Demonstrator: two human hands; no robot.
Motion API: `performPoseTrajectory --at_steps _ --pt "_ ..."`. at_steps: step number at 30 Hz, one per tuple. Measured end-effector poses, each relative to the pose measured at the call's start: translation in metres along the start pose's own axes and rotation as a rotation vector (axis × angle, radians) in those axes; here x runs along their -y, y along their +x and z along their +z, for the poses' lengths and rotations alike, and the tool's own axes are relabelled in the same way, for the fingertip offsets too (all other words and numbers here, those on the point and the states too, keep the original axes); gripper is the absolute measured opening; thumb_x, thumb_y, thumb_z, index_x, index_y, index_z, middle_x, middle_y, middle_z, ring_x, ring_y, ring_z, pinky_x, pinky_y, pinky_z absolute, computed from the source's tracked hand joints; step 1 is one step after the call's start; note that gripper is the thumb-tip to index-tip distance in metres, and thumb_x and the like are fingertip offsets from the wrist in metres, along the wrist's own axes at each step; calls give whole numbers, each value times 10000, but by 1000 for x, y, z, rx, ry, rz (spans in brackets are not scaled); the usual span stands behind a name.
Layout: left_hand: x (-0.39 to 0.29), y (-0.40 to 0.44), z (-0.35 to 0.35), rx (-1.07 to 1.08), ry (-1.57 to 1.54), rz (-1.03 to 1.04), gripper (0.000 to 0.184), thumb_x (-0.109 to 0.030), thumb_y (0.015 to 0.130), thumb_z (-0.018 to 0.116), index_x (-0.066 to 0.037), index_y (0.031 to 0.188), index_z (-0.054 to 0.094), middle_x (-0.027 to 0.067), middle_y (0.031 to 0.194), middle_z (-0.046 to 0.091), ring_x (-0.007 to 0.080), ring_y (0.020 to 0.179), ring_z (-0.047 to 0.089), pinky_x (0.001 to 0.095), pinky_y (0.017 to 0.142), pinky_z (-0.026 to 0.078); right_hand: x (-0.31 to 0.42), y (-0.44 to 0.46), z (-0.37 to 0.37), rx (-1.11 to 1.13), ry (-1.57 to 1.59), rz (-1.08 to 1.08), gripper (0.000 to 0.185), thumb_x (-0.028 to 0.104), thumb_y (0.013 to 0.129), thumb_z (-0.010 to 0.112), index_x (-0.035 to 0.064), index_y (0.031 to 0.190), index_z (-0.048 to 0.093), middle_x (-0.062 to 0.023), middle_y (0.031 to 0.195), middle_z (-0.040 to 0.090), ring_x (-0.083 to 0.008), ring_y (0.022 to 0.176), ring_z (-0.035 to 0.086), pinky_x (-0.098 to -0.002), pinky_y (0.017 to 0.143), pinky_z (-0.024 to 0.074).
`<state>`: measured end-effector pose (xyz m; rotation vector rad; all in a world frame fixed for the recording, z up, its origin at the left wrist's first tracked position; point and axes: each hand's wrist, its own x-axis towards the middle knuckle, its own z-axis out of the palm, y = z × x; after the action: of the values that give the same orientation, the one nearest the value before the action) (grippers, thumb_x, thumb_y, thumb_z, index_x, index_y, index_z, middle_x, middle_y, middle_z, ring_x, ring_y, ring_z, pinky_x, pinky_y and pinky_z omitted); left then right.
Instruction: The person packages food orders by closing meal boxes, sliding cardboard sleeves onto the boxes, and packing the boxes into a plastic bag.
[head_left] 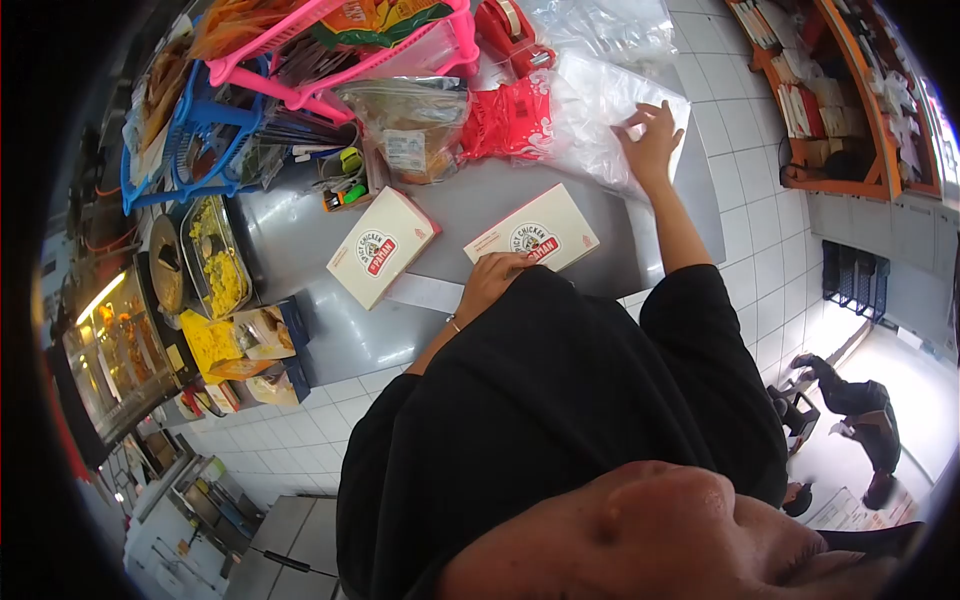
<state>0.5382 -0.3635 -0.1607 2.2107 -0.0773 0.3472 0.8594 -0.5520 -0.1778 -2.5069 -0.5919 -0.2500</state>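
My left hand is curled at the near edge of a cream takeaway box with a red chicken logo; part of its grip is hidden by my black top. A second, matching box lies to the left, tilted on the steel counter, beside a white paper strip. Out to the right, my right hand is over a stack of clear plastic bags. Its thumb and forefinger come together at the plastic, while the other fingers stand apart.
Red packets and a clear bag of brown items lie behind the boxes. A red tape dispenser, pink basket and blue basket stand farther back. At left is a glass tray of yellow food. People appear at lower right.
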Motion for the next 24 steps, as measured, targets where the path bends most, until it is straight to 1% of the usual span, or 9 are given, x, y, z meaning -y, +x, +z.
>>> performPoseTrajectory --at_steps 1,2,6,10,13,15,16,19,24 --pt "-1 0 -2 9 -8 -12 258 -152 841 694 -105 1095 712 24 1129 658 223 1084 616 374 939 451 -11 7 0 0 158 55 290 247 698 881 94 866 701 -83 1218 654 -347 1282 516 -564 1094 332" --pt "-2 0 -4 21 -14 -22 248 -154 845 695 -100 1087 711 27 1134 658 226 1086 616 375 941 450 13 19 -30 54 443 155 351 228 673 908 54 789 626 -113 1003 677 -263 1026 636 -380 991 462" --pt "-7 3 -10 17 -9 31 249 -143 849 690 -112 1096 712 28 1121 655 236 1101 611 381 947 452 67 49 -111 66 316 -59 228 147 807 806 14 898 644 -64 900 678 -197 870 654 -336 835 492" --pt "-18 6 -14 41 21 22 264 -121 840 690 -131 1103 713 35 1111 647 253 1115 602 390 959 454 99 49 -145 -245 315 -379 154 -50 803 699 11 901 597 -81 916 674 -199 840 653 -318 797 514" --pt "-9 -4 -12 78 19 53 282 -130 823 713 -130 1105 711 44 1117 642 260 1118 598 397 970 456 86 59 -145 -87 108 -396 198 -87 792 655 41 939 620 -95 943 670 -257 782 669 -315 738 525" --pt "-4 -2 -14 69 2 85 301 -136 808 730 -125 1108 710 49 1125 640 259 1122 595 399 977 458 100 74 -173 -471 179 -510 180 -63 803 661 46 944 640 -112 954 671 -263 778 674 -302 724 524" --pt "-10 -1 -19 62 -18 96 312 -135 800 737 -123 1110 710 50 1131 640 257 1126 594 400 981 458 123 78 -198 -692 59 -542 141 -30 830 663 25 951 617 -96 826 668 -242 790 662 -328 700 506" --pt "-19 -5 -24 27 -26 106 316 -131 813 722 -110 1128 708 67 1175 639 256 1138 595 391 1002 452 137 92 -219 -573 -17 -510 89 28 876 684 36 930 614 -66 849 677 -191 781 658 -292 696 493" --pt "-37 -5 -41 -119 -480 -188 329 -166 894 686 -71 1209 666 73 1311 625 218 1219 582 363 1042 430 233 29 -268 -194 614 -467 104 112 971 647 55 936 568 -21 882 653 -85 821 608 -244 736 470"
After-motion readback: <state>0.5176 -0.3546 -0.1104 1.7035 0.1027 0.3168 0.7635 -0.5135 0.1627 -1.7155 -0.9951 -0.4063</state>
